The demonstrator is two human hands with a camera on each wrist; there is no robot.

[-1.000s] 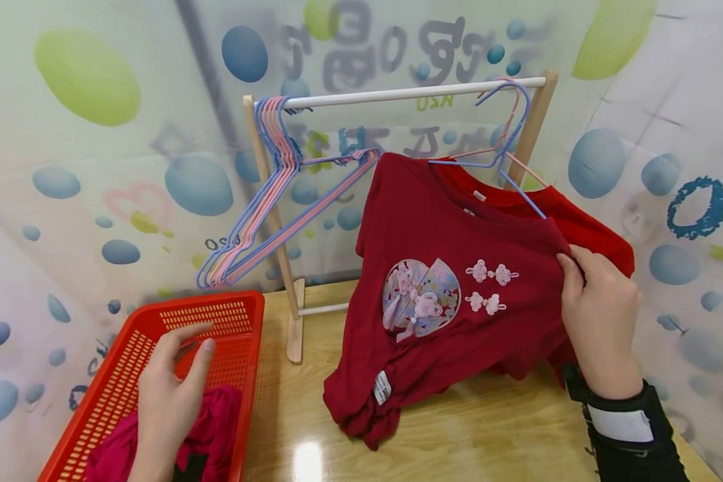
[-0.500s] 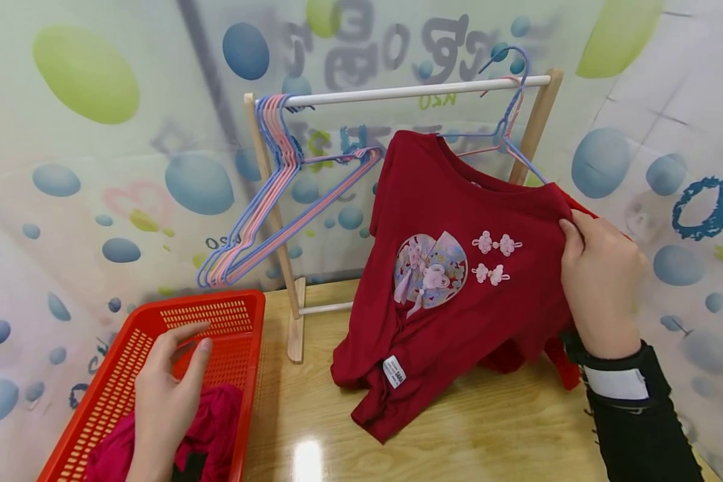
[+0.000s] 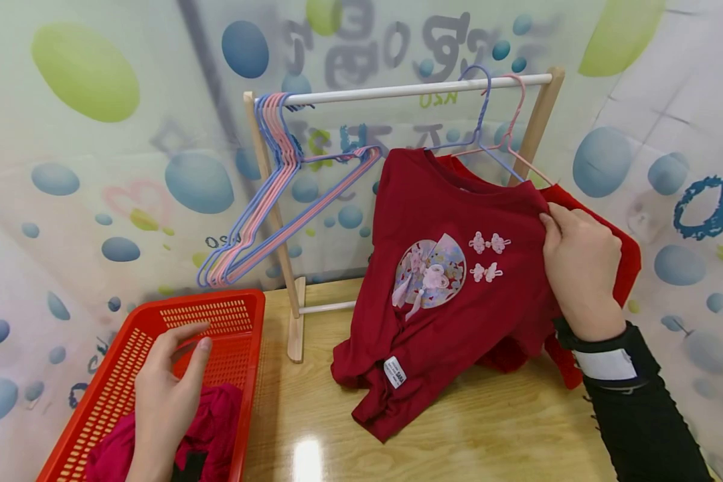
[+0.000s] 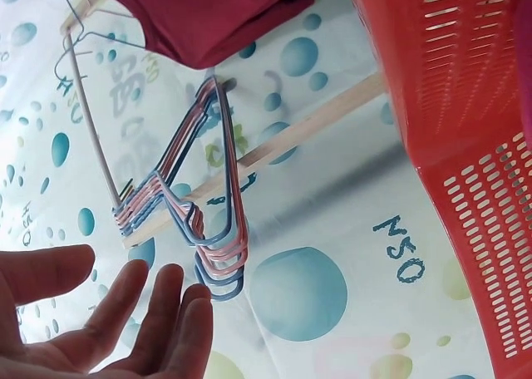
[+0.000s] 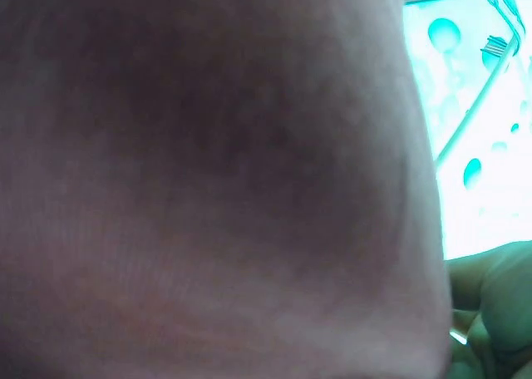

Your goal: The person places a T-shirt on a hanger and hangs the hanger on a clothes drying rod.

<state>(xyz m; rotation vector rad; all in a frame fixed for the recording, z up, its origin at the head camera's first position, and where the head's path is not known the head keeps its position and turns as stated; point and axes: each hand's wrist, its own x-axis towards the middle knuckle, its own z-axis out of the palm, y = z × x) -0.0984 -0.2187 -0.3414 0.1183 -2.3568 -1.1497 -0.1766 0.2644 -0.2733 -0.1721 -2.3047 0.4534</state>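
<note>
A dark red shirt with a round floral patch and pale knot buttons hangs on a blue hanger, whose hook sits at the white rail. My right hand pinches the shirt's shoulder near the hanger's end. In the right wrist view, blurred skin fills most of the picture, with fingers at the lower right. Over the red basket my left hand hovers with relaxed, slightly bent fingers and nothing in them. Crimson cloth lies in the basket below it.
A wooden rack with a white rail stands on the wooden table. Several blue and pink hangers are bunched at its left end. Behind the dark red shirt, a brighter red garment hangs on a pink hanger.
The right hand rises with the shirt, lifting the blue hook above the rail, then shifts left and lowers it to the rail, left of the pink hanger. The left hand stays nearly still.
</note>
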